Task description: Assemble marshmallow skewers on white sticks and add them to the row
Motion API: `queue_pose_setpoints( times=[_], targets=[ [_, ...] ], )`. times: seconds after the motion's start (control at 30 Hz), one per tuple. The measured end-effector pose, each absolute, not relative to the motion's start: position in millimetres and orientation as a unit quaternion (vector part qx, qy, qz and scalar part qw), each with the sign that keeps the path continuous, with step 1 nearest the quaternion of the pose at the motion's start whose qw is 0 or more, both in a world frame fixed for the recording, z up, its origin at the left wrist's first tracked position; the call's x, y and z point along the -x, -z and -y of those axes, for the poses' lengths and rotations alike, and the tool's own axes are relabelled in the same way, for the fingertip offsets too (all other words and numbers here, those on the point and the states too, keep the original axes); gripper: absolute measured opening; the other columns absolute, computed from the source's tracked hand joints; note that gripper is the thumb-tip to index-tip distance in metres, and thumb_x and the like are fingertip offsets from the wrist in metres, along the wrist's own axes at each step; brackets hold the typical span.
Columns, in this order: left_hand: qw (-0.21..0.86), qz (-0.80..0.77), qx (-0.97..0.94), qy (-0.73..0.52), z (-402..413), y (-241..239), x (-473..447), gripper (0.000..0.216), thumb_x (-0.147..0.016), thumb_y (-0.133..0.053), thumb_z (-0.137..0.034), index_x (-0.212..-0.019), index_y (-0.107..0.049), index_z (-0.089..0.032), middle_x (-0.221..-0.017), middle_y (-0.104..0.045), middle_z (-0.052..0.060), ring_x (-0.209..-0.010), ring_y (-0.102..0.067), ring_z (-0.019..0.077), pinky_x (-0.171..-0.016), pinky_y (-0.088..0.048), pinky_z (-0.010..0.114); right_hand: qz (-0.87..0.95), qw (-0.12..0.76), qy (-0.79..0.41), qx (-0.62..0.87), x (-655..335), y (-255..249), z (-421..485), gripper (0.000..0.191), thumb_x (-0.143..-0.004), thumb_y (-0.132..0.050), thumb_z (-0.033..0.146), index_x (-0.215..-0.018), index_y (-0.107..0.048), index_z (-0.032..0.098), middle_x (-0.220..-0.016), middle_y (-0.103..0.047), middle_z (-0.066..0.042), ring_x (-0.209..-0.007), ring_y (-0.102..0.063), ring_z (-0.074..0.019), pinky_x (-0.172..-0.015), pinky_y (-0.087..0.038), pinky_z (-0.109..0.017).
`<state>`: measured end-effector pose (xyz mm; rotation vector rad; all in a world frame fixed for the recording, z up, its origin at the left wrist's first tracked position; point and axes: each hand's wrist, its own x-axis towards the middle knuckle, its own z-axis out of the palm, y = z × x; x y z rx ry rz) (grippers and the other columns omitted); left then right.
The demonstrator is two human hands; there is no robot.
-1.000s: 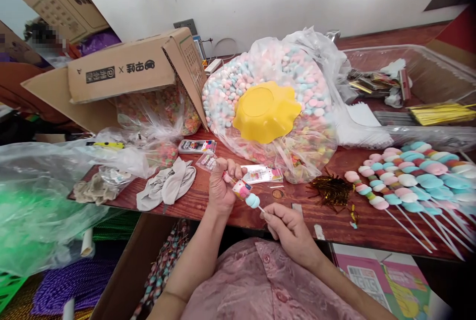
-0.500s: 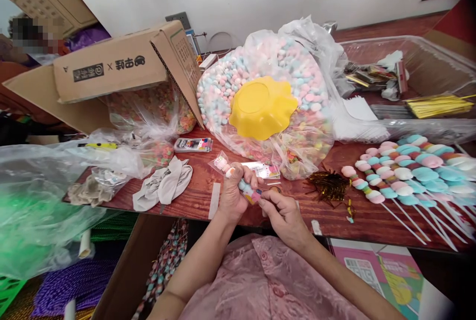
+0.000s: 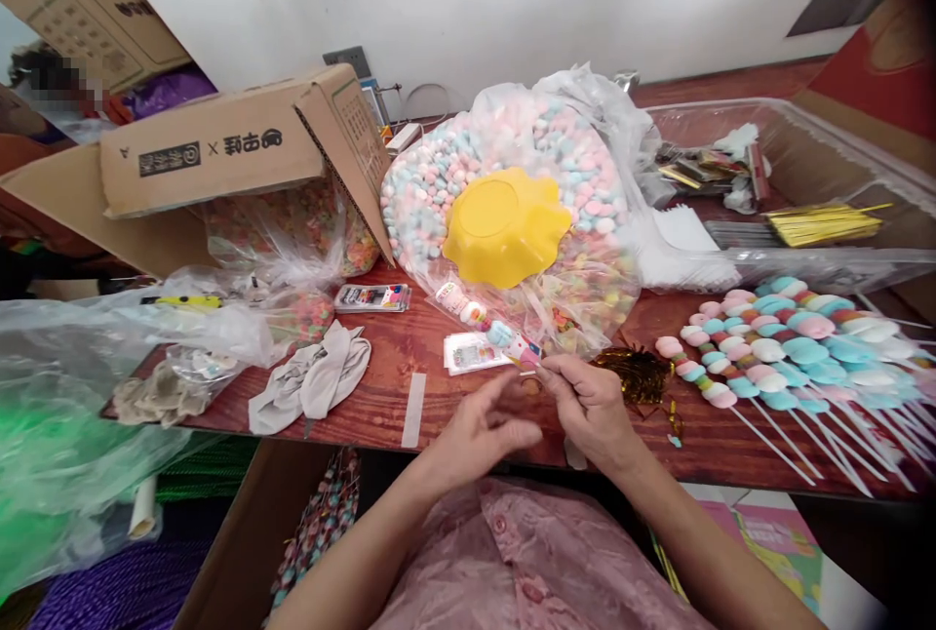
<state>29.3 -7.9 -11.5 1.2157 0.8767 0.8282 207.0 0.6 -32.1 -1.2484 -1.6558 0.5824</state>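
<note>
Fingers (image 3: 562, 378) of the right hand (image 3: 596, 411) are pinching a wrapped candy skewer (image 3: 499, 332); the left hand (image 3: 477, 433) is hanging nearby, fingers wide.

Wrapped sweet skewer (image 3: 488, 326), held by its lower end
Pink, white, orange and pale blue pieces line up in a clear wrapper, colourfully printed near the held end; it slants, far end leftward, above the surface (image 3: 391, 342).

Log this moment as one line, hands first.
left hand: open, empty | right hand: pinching wrapped skewer by near end | bowl: on candy bag
</note>
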Motion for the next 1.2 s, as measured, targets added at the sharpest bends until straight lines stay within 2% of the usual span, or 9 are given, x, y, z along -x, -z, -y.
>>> queue_pose_setpoints(
  times=[0.07, 0.17, 0.23, 0.3, 0.4, 0.67, 0.8, 0.97, 1.2],
  targets=[
    [0.516, -0.379, -0.701, -0.313, 14.6, -16.5, -11.1, 0.009, -0.083, -0.07, -0.026, -0.089, -0.073, -0.02, -0.083, -0.069, 0.007, -0.078, -0.062, 0.0186, -0.076, -0.048, 0.03, 0.718, 0.451, -0.188, 0.496, -223.3, 29.0, -4.8, 0.022, -0.094, -0.047, 0.025, -0.083, -0.066, 0.02, -0.072, -0.067, -0.003, -0.063, -0.058, -0.0146, -0.063, -0.043, -0.026],
    [0.31, -0.342, -0.811, -0.36, 2.1, -60.7, 6.8, 0.019, -0.081, -0.07, -0.022, -0.1, -0.074, -0.023, -0.102, -0.071, 0.01, -0.1, -0.063, 0.0256, -0.094, -0.046, 0.037, 0.81, 0.374, -0.097, 0.441, -235.5, 26.2, -7.8, 0.024, -0.091, -0.044, 0.017, -0.081, -0.066, 0.019, -0.069, -0.065, -0.003, -0.061, -0.055, -0.014, -0.059, -0.038, -0.026],
    [0.28, -0.353, -0.823, -0.345, -16.2, -73.7, 10.8, 0.021, -0.079, -0.072, -0.025, -0.1, -0.073, -0.023, -0.106, -0.07, 0.01, -0.104, -0.062, 0.0267, -0.097, -0.044, 0.039, 0.864, 0.319, -0.028, 0.388, -234.9, 23.8, -7.7, 0.026, -0.088, -0.041, 0.011, -0.078, -0.064, 0.018, -0.065, -0.062, -0.003, -0.058, -0.049, -0.014, -0.058, -0.034, -0.028],
    [0.349, -0.337, -0.828, -0.281, -32.7, -67.6, 10.7, 0.01, -0.078, -0.072, -0.031, -0.079, -0.072, -0.021, -0.078, -0.069, 0.004, -0.075, -0.063, 0.0198, -0.075, -0.05, 0.029, 0.89, 0.289, 0.019, 0.352, -231.0, 20.7, -6.3, 0.028, -0.086, -0.039, 0.007, -0.076, -0.063, 0.019, -0.063, -0.059, -0.002, -0.058, -0.046, -0.014, -0.06, -0.033, -0.029],
    [0.544, -0.341, -0.751, -0.153, -39.4, -33.9, 4.4, 0.03, -0.083, -0.064, -0.038, -0.061, -0.066, -0.017, -0.053, -0.055, -0.002, -0.046, -0.046, 0.0099, -0.047, -0.037, 0.02, 0.895, 0.29, 0.032, 0.338, -226.1, 17.6, -4.6, 0.03, -0.086, -0.039, 0.005, -0.074, -0.062, 0.019, -0.063, -0.058, -0.002, -0.06, -0.046, -0.014, -0.063, -0.033, -0.029],
    [0.615, -0.475, -0.452, -0.438, -4.7, 26.0, -38.4, 0.04, -0.076, -0.069, -0.055, -0.072, -0.063, -0.015, -0.052, -0.049, -0.005, -0.038, -0.033, 0.0043, -0.035, -0.024, 0.017, 0.608, 0.548, -0.264, 0.51, -203.1, 35.8, -2.2, 0.027, -0.092, -0.056, 0.032, -0.116, -0.061, 0.022, -0.106, -0.065, -0.008, -0.078, -0.058, -0.0165, -0.073, -0.049, -0.03],
    [0.576, -0.459, -0.473, -0.484, -2.4, 29.5, -44.4, 0.039, -0.079, -0.068, -0.053, -0.069, -0.065, -0.016, -0.059, -0.051, -0.002, -0.049, -0.039, 0.007, -0.044, -0.033, 0.019, 0.567, 0.524, -0.394, 0.498, -184.8, 47.3, 10.6, 0.02, -0.089, -0.06, 0.039, -0.085, -0.065, 0.019, -0.077, -0.062, -0.002, -0.07, -0.055, -0.0158, -0.066, -0.047, -0.028],
    [0.662, -0.405, -0.421, -0.469, 3.7, 38.6, -47.9, 0.047, -0.076, -0.07, -0.06, -0.072, -0.067, -0.013, -0.067, -0.059, 0.002, -0.062, -0.05, 0.0106, -0.062, -0.044, 0.023, 0.643, 0.563, -0.206, 0.477, -182.7, 49.4, 8.5, 0.01, -0.089, -0.059, 0.023, -0.081, -0.065, 0.021, -0.078, -0.063, -0.003, -0.073, -0.058, -0.0176, -0.07, -0.047, -0.031],
    [0.75, -0.359, -0.345, -0.435, 10.4, 45.6, -51.0, 0.051, -0.077, -0.064, -0.067, -0.085, -0.059, -0.017, -0.059, -0.05, -0.004, -0.044, -0.043, 0.0077, -0.046, -0.035, 0.021, 0.676, 0.578, -0.04, 0.456, -168.4, 52.0, -3.2, 0.015, -0.085, -0.058, 0.012, -0.089, -0.068, 0.023, -0.085, -0.065, -0.006, -0.08, -0.059, -0.0206, -0.074, -0.047, -0.037]
  ],
)
